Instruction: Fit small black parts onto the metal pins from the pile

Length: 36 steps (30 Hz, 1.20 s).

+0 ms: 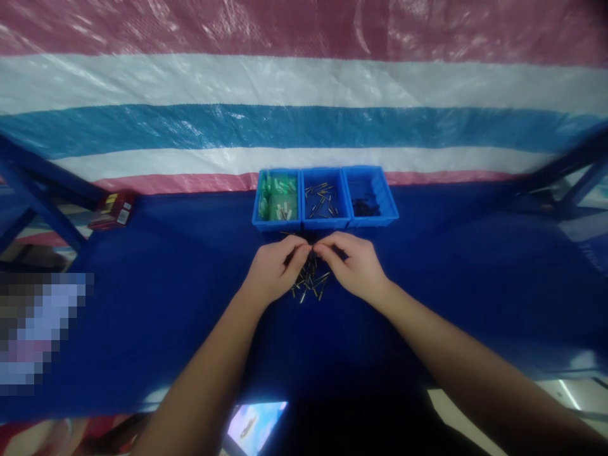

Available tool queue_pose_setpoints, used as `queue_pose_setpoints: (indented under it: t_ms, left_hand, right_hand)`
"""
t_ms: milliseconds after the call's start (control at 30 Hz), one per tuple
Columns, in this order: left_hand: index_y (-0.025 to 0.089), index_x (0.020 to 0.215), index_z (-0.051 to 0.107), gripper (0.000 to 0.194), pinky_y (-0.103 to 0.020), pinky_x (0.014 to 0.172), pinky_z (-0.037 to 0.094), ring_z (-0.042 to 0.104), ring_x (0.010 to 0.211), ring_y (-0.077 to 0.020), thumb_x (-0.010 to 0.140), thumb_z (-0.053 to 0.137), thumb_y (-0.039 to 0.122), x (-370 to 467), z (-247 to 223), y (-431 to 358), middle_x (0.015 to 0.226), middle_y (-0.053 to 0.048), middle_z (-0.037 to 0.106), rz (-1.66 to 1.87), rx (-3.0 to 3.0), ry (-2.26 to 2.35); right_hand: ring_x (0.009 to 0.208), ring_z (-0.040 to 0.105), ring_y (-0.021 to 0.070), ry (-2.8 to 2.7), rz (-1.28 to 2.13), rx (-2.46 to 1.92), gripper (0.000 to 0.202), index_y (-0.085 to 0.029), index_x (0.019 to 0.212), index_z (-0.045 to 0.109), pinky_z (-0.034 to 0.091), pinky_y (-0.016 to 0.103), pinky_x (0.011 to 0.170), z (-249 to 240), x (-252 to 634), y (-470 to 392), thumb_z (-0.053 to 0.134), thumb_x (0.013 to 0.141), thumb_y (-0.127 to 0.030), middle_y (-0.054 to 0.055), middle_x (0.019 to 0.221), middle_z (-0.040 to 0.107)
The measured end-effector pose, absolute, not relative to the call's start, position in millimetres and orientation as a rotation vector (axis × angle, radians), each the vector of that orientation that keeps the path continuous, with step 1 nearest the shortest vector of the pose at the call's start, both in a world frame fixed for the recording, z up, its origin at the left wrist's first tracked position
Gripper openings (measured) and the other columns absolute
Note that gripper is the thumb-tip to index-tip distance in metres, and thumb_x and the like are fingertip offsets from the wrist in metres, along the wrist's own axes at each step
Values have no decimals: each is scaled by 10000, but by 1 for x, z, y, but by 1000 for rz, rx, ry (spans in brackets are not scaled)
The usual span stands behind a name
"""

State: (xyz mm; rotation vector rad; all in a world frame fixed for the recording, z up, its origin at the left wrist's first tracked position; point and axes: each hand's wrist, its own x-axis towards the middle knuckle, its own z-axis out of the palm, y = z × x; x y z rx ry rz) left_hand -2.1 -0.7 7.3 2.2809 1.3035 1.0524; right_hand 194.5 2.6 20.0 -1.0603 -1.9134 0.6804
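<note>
My left hand (276, 267) and my right hand (354, 266) meet fingertip to fingertip just in front of the blue bins. Both are closed in a pinch; whatever lies between the fingertips is too small to make out. Beneath them, a pile of thin metal pieces (308, 284) is spread on the blue table (190, 304). The left bin (278, 225) holds clear and green pieces in a green lining. In the middle bin (326, 223) lie several thin metal pieces like those in the pile. Small dark pieces sit in the right bin (374, 221).
A red box (113, 210) stands at the table's back left. Blue metal frame bars (45, 180) rise at both sides. Behind the bins hangs a striped plastic sheet (304, 126). A lit screen (256, 425) shows below the table's front edge.
</note>
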Motion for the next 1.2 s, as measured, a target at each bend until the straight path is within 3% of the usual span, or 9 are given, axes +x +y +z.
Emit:
queue_pose_setpoints:
  t_ms: [133,300,467,567,833,1200]
  left_hand:
    - [188,947,659,213,-207,588,437,598,572,-89,997,519,340,-2,6,-1,744,11,694,1065,2285,1298]
    - [191,949,666,232,-215,599,449,614,589,-101,1002,513,357,-2,4,1,718,11,688,1064,2319,1314]
    - [193,957,672,232,-220,621,474,645,630,-113,1003,517,360,-3,3,3,750,1,712,1066,2328,1252]
    - [189,995,670,221,-224,636,482,662,655,-116,1007,503,333,-3,5,1,780,-5,725,1054,2331,1213]
    - [210,1052,659,171,-203,579,446,601,550,-85,916,651,313,3,4,-1,623,64,616,1084,2328,1240]
    - [205,1067,613,156,-206,585,440,644,597,-100,988,522,304,0,2,2,767,30,703,988,2258,1439]
  right_hand:
    - [775,674,163,-1919,678,-1054,120,-209,894,712,541,310,727,21,193,2,616,958,-244,29,855,735]
    - [996,673,214,-1875,574,-999,136,-246,1037,724,578,360,808,20,192,0,639,932,-224,65,1065,728]
    - [962,673,208,-1934,554,-907,233,-267,1138,703,574,402,872,19,193,-1,615,938,-188,51,1054,740]
    - [936,673,194,-1917,601,-913,259,-260,1164,702,582,371,826,20,192,-1,587,947,-178,61,1053,725]
    - [763,675,149,-1591,934,-1022,164,-212,1047,672,570,291,671,19,189,1,680,883,-214,22,861,698]
    - [731,678,151,-1433,1085,-1118,154,-184,914,726,545,292,665,18,187,2,773,814,-293,31,815,731]
